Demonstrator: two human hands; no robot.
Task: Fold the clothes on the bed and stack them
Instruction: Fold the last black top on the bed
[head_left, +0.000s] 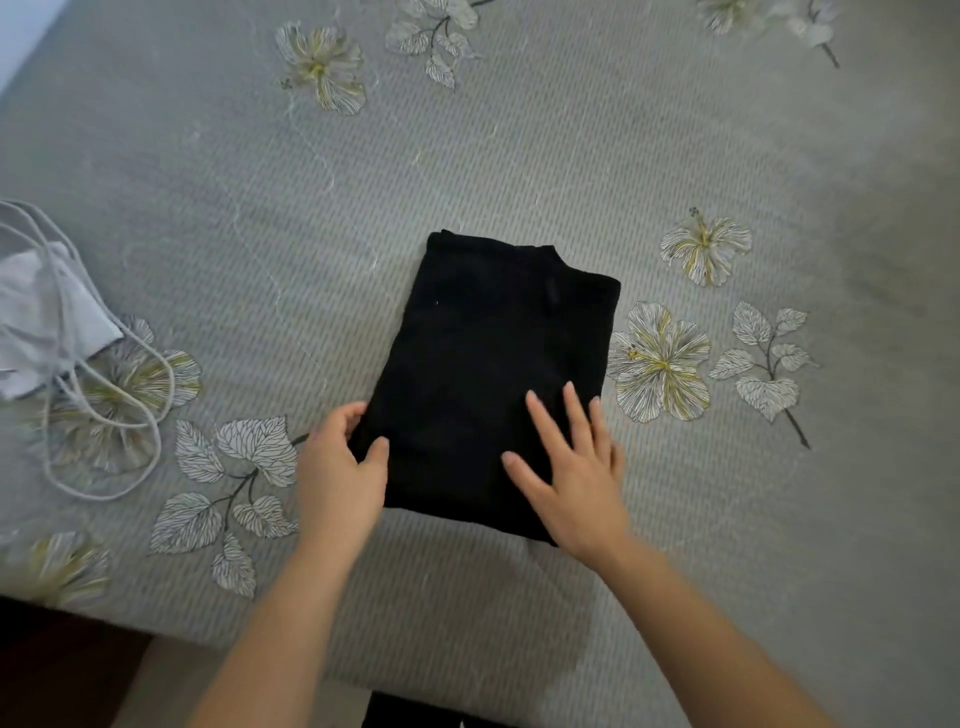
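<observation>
Left hand (340, 467) pinches the near left corner of the folded black garment (488, 364), thumb on top. Right hand (576, 483) lies flat on it, fingers spread straight. The garment sits mid-bed (519, 156) on a grey sheet printed with pale flowers. At 9 o'clock, well apart, lies a white cloth with cords (47, 322). At 11 o'clock, a pale strip shows past the bed's edge.

A: What lies at nine o'clock?
B: A white fabric piece (47, 306), its long white cords (130, 395) looping down toward eight o'clock.
A: And at seven?
B: Dark brown floor (62, 670). At eleven o'clock, a pale corner strip (21, 31), too blurred to name.
</observation>
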